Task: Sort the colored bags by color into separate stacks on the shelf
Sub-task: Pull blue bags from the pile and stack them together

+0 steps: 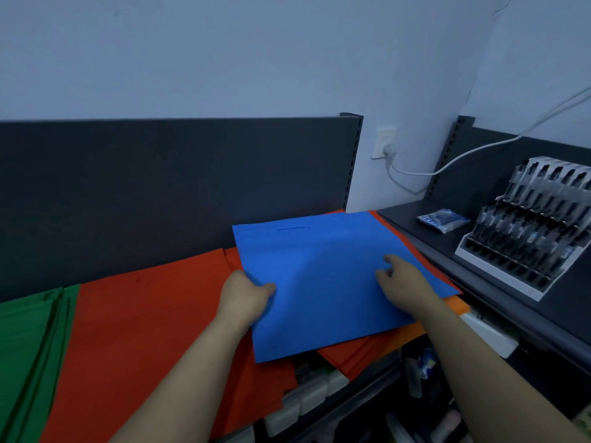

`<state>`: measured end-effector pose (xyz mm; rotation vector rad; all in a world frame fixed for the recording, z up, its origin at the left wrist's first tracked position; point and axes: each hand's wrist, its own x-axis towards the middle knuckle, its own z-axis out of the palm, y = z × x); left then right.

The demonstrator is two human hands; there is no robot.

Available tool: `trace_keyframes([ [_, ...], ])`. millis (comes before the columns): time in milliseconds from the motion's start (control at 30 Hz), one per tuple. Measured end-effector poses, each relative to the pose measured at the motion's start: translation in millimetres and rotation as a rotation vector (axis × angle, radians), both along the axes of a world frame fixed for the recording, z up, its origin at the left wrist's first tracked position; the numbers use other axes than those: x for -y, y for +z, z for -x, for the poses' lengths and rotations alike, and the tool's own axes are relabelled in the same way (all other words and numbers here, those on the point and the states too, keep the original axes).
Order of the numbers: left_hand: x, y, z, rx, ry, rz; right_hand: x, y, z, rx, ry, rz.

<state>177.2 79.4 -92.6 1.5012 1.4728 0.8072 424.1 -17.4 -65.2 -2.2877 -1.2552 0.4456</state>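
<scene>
Between the two hands lay a blue bag (319, 282), flat on a pile of other bags, its cut-out handle at the edge farthest from both hands. The left hand (246, 295) clamped the bag's left edge, thumb on top and fingers tucked beneath. The right hand (403, 279) rested on top of the bag near its right side with fingers bent; whether they pinched the fabric or merely pressed it could not be told from this angle. Beneath the blue bag, showing below the right forearm, lay loose red bags (358, 353) and an orange bag (459, 306). Just left of the left hand spread a red stack (144, 314), and farther left a green stack (28, 346). Well to the right of the right hand, on the neighbouring shelf (412, 228), stood a pen display rack (527, 228), with a small blue-and-white packet (443, 219) just beside it.
</scene>
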Motion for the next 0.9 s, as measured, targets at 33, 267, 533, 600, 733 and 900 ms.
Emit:
trace_keyframes([
  [33,0.9,-0.3,-0.2,0.001,-0.001,0.004,1.0,1.0,3.2,-0.092,0.021,-0.048],
  [267,4.6,1.4,0.9,-0.008,-0.006,0.005,6.5,-10.7,-14.3,0.378,-0.040,0.120],
  [533,8.8,0.5,1.1,0.010,0.010,0.006,9.3,-5.5,-19.0,0.242,-0.053,-0.015],
  [600,8.7,-0.6,1.3,0.020,0.010,0.009,9.8,-7.4,-19.3,0.305,-0.060,0.088],
  [733,9.3,-1.5,-0.6,0.019,0.012,0.018,6.0,-7.2,-10.3,0.149,-0.020,-0.002],
  [900,11.9,-0.6,0.3,0.006,-0.006,0.012,1.8,-7.8,-5.6,0.296,-0.009,0.103],
])
